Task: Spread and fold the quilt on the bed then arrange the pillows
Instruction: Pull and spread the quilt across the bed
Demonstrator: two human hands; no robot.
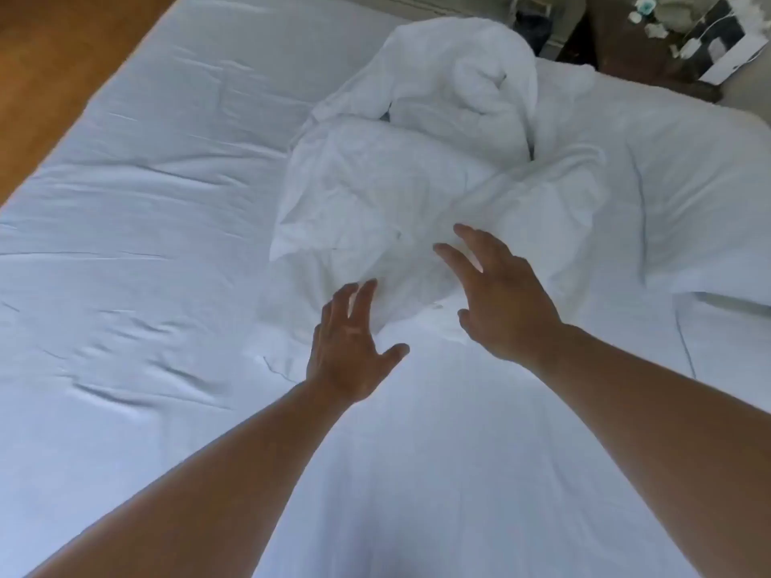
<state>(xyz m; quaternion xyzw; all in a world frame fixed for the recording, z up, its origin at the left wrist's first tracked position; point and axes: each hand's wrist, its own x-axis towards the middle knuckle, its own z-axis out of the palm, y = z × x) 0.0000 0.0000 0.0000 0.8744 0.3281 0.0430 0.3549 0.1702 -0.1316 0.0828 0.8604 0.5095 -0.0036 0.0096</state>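
Over bed (146, 202), reaching for heaped quilt (396, 181) with left hand (346, 352) and right hand (500, 302), fingers (454, 258) apart, empty; next, probably gripping an edge.

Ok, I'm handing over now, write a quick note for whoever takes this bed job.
Left hand: open, fingers spread at the near edge of the quilt, holding nothing.
Right hand: open above the quilt, holding nothing.
The quilt is bunched in a heap on the bed; what looks like a pillow lies to its right.
Done: nothing yet. Left: spread the quilt, fold it, arrange pillows.
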